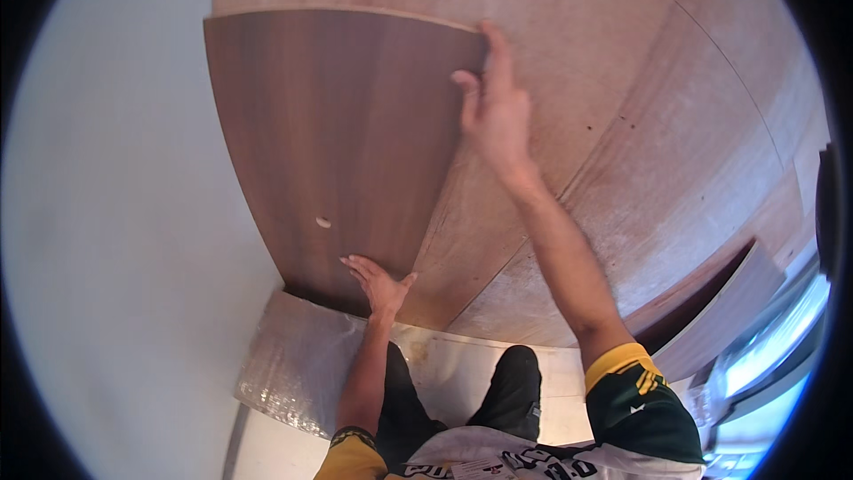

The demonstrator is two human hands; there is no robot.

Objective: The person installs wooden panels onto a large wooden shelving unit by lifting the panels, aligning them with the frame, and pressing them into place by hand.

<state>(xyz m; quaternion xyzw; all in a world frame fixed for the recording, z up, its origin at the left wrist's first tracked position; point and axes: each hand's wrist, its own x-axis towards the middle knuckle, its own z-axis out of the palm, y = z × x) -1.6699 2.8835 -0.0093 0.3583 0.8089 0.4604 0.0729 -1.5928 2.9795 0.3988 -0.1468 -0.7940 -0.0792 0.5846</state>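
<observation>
A dark brown wood-grain panel point(329, 124) stands against a lighter plywood wall point(604, 151), its left edge along the white wall. A small pale oval hole or spot point(323, 222) shows low on its face. My left hand point(379, 286) rests on the panel's lower right part, fingers stretched and thumb apart. Up at the top right corner, my right hand point(499, 116) lies along the panel's right edge, its index finger stretched upward and thumb spread over the face. Neither hand is closed round anything.
Clear plastic-wrapped material point(298, 364) lies on the floor below the panel, by my legs. Another curved-looking board point(724, 316) leans at the right, near shiny plastic wrap point(773, 338). The white wall point(124, 196) bounds the left side.
</observation>
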